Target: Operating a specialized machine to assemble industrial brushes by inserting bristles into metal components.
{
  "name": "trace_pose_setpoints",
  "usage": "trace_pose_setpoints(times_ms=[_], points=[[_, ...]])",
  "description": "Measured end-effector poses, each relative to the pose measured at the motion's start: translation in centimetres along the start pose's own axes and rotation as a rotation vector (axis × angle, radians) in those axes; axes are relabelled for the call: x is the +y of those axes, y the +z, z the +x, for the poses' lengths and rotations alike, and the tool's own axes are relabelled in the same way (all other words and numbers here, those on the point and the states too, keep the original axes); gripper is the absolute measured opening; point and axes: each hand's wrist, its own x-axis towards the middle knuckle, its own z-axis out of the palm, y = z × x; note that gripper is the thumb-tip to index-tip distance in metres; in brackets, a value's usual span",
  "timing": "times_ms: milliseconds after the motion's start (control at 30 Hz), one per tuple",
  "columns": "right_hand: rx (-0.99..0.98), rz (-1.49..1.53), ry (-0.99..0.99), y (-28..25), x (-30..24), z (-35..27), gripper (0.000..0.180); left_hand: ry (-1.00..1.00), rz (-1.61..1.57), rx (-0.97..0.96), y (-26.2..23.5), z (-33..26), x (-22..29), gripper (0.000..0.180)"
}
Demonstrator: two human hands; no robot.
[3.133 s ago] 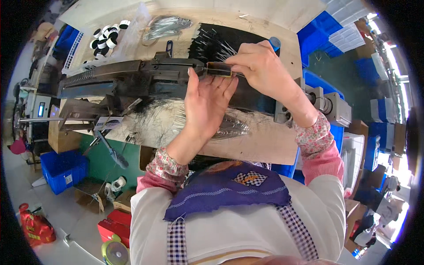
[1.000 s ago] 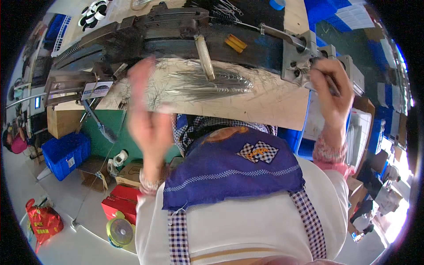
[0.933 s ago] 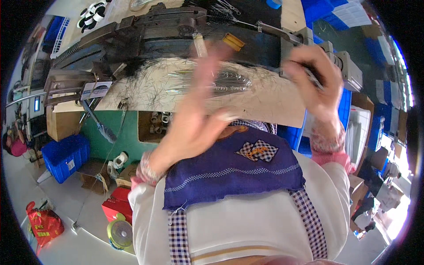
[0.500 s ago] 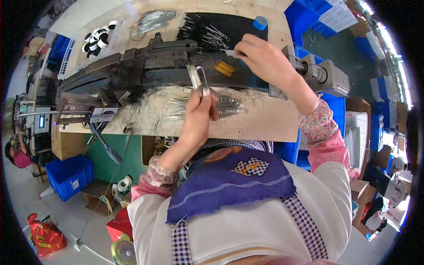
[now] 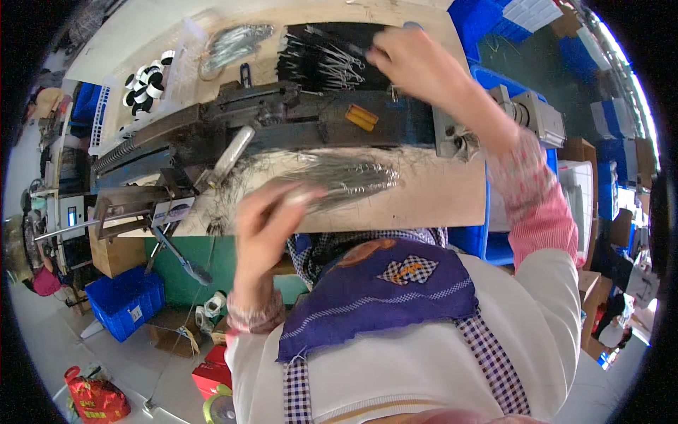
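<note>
My left hand (image 5: pixel 272 215) is smeared by motion beside a bundle of thin metal wires (image 5: pixel 353 177) on the wooden table; its fingers are too blurred to read. Beyond it stands a pale lever handle (image 5: pixel 234 152), apart from the hand, on a dark metal bench machine (image 5: pixel 261 106). My right hand (image 5: pixel 417 62) is over the right part of a black mat (image 5: pixel 296 74), fingertips pinched together. Anything between them is too small or blurred to make out. Several twisted-wire brushes (image 5: pixel 342 67) with looped ends lie on the mat by those fingertips.
A small yellow block (image 5: pixel 361 117) sits on the machine bed. Farther left, a clear bin (image 5: pixel 187 53) holds black-and-white caps, with bagged wires (image 5: pixel 240 44) beside it. A motor-like unit (image 5: pixel 540 120) stands at the right end. Loose black bristles litter the table's left part.
My left hand has let go of the lever handle and come left and nearer; the handle has swung left. My right hand has moved up from the machine, where it held a brush, to the mat.
</note>
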Motion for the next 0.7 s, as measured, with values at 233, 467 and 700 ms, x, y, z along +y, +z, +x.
trace_pose_setpoints(times_ms=[233,467,700], points=[[-0.127,0.158,-0.151,-0.1,2.4,3.8,0.022,-0.049,0.335,-0.248,7.0,13.3,-6.2,0.024],[0.003,0.228,-0.488,0.1,-0.6,-2.0,0.016,0.505,1.122,-0.035,4.5,12.8,-4.1,0.013],[0.130,0.564,-0.458,2.0,-2.7,-0.4,0.016,0.797,1.444,0.141,1.0,9.8,-1.0,0.013]])
